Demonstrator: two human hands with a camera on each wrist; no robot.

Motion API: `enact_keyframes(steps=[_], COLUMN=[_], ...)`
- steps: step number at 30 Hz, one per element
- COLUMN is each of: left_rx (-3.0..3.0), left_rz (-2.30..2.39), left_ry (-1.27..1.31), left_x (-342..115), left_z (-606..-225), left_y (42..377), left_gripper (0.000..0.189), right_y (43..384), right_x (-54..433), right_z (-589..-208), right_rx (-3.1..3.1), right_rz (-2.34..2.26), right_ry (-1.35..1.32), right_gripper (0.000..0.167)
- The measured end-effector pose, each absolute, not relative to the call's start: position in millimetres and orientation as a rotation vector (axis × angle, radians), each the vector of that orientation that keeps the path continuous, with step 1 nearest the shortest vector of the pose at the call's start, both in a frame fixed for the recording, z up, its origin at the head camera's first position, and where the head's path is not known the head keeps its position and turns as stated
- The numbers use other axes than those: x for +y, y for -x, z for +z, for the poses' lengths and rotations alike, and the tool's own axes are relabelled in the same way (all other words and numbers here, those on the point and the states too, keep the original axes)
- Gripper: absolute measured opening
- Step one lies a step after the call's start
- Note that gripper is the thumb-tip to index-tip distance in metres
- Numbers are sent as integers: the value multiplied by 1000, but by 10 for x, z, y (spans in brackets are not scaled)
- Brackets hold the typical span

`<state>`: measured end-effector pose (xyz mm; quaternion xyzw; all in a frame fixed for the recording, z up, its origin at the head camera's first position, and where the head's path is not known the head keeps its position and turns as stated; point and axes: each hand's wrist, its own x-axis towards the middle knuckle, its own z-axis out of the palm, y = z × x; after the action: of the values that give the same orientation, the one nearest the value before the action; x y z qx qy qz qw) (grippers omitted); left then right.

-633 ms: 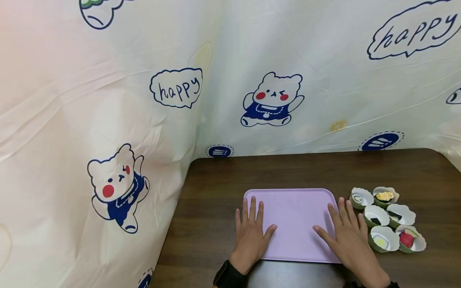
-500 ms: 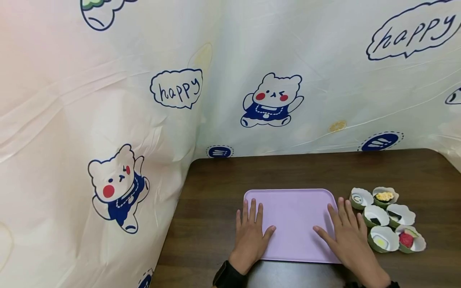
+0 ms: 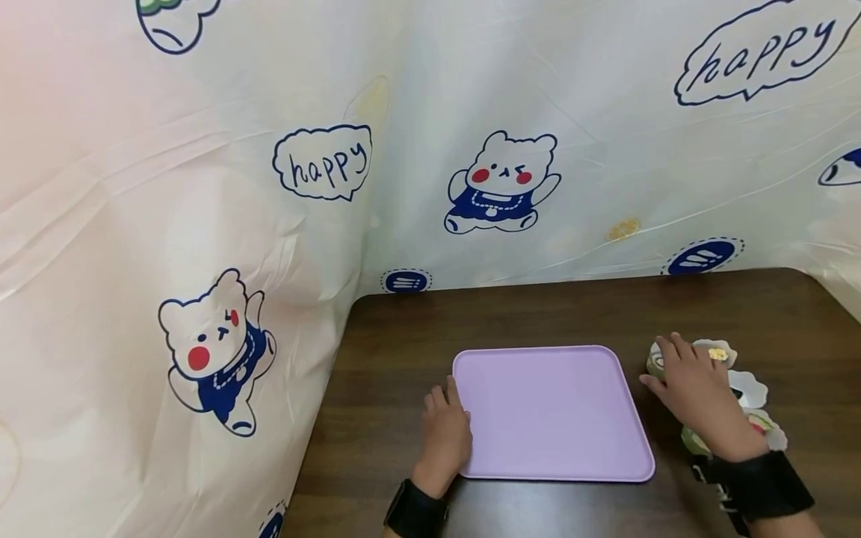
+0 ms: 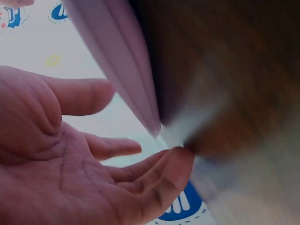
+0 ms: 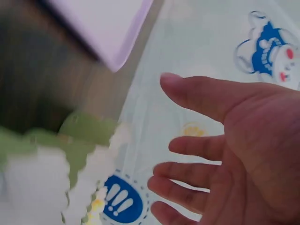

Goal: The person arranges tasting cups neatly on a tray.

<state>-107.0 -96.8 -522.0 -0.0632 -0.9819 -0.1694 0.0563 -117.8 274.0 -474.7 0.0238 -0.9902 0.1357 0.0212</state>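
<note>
A flat lilac tray lies on the brown table. My left hand is at the tray's left edge; in the left wrist view its fingers bend loosely and the thumb stands apart, near the tray rim. Whether it touches the rim I cannot tell. Over the group of small cups, green outside and white inside, hovers my right hand, fingers spread and palm bare in the right wrist view. It hides part of the cups. One cup shows to its right, another below it. Yellow food sits in the rear cup.
The brown table runs back to a pale printed curtain, which also hangs along the left side. Black bands circle both wrists, such as the right wristband.
Both hands have left their places over the tray. The left has slid down to its left edge; the right has moved right, over the cups. The head view has shifted slightly.
</note>
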Motion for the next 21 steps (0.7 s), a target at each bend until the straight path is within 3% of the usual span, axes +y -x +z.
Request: enact_keyframes(steps=[10,16,21], left_rx=[-3003,-3064,-3073], left_rz=[-716,-756,-738], left_ry=[192,161,167], left_x=[-1087,-1111,-1118], left_z=[-5206,-5216,-5223], left_y=[1194,1236,1261], left_gripper=[29,24,24], right_y=[1410,1440,1473], right_x=[2937,2945,2944], right_z=[-4868,-4894,-4873], right_rx=[-3188,-3123,-3116], right_rz=[334,298,298], right_ry=[-98,-112,-117], right_gripper=[67,51,48])
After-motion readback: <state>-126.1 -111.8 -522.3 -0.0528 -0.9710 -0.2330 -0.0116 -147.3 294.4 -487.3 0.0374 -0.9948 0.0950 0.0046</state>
